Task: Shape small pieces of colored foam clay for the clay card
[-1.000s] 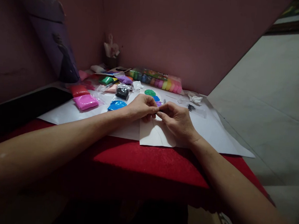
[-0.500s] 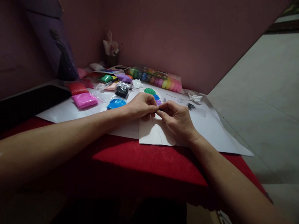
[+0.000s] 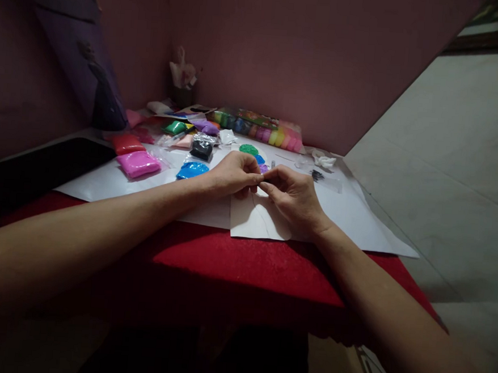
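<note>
My left hand (image 3: pixel 240 174) and my right hand (image 3: pixel 293 195) meet fingertip to fingertip above a white card (image 3: pixel 253 221). Both are closed in a pinch, and whatever lies between the fingertips is too small to make out. Just beyond the fingers, the card bears a green textured patch (image 3: pixel 249 149), a blue patch (image 3: pixel 259 159) and a purple patch (image 3: pixel 263 168), the last partly hidden by my hands. A thin curved line runs down the card's lower part.
Left of my hands lie bags of blue (image 3: pixel 192 170), black (image 3: pixel 201 149), pink (image 3: pixel 138 164) and red clay (image 3: pixel 127 144). A multicoloured clay pack (image 3: pixel 257 130) lies at the back. Small black pieces (image 3: pixel 317 175) and crumpled white material (image 3: pixel 324 160) are at the right. A dark flat object (image 3: pixel 41 166) lies far left.
The whole view has shifted slightly, so the table things appear a little further left and up. My hands keep the same pinched pose, fingertips together.
</note>
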A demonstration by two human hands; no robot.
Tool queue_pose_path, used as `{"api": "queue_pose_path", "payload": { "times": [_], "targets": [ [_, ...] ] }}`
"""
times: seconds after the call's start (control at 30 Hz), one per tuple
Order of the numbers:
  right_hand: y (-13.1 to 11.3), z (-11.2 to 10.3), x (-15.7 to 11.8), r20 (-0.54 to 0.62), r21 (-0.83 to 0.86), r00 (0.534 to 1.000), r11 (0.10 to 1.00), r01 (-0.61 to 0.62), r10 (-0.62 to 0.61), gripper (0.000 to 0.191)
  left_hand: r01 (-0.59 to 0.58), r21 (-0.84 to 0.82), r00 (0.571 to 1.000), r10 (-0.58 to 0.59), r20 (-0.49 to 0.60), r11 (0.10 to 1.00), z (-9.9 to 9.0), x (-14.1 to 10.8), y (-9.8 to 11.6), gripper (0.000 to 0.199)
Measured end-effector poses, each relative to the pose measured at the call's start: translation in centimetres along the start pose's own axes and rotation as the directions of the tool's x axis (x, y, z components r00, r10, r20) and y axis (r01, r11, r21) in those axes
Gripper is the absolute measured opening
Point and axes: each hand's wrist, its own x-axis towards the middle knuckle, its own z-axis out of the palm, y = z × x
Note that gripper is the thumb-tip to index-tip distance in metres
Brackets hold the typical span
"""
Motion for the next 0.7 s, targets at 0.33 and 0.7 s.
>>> {"api": "queue_pose_path", "payload": {
  "times": [0.33,0.7],
  "targets": [
    [0.26,0.11,-0.04,0.007,0.019,1.000,1.000,-0.009,0.008,0.004,0.021,-0.017,1.000,-0.021,0.001,1.000,0.09,-0.15,0.24,0.017],
    [0.33,0.14,-0.14,0.004,0.043,1.000,0.999,-0.021,0.021,0.005,0.009,-0.068,1.000,-0.007,0.019,0.998,-0.01,0.28,-0.40,0.018]
  ]
}}
